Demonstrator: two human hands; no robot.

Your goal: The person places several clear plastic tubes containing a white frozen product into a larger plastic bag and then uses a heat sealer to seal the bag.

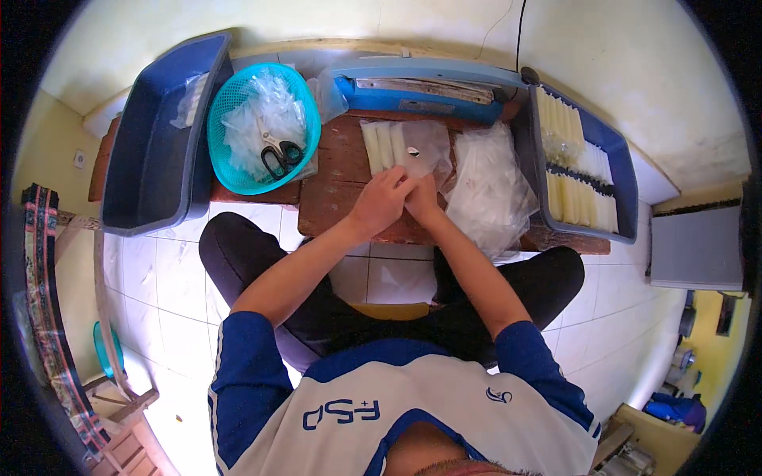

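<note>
Along the bench, a tub is set at the far left, with a packet laid inside. To its right a basket is placed, in which scissors are rested on plastic bags. A bag of sticks is laid mid-bench, before a long device; both hands are placed at its near edge. Right of it, flat bags are piled beside a second tub, where sticks are ranged in far and near rows.

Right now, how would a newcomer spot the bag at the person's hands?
On the reddish-brown wooden bench, look between the turquoise basket and the heap of clear bags. The bag lies there, where the left hand and right hand meet. Unlike that heap, it has pale sticks lined up at its left.
</note>
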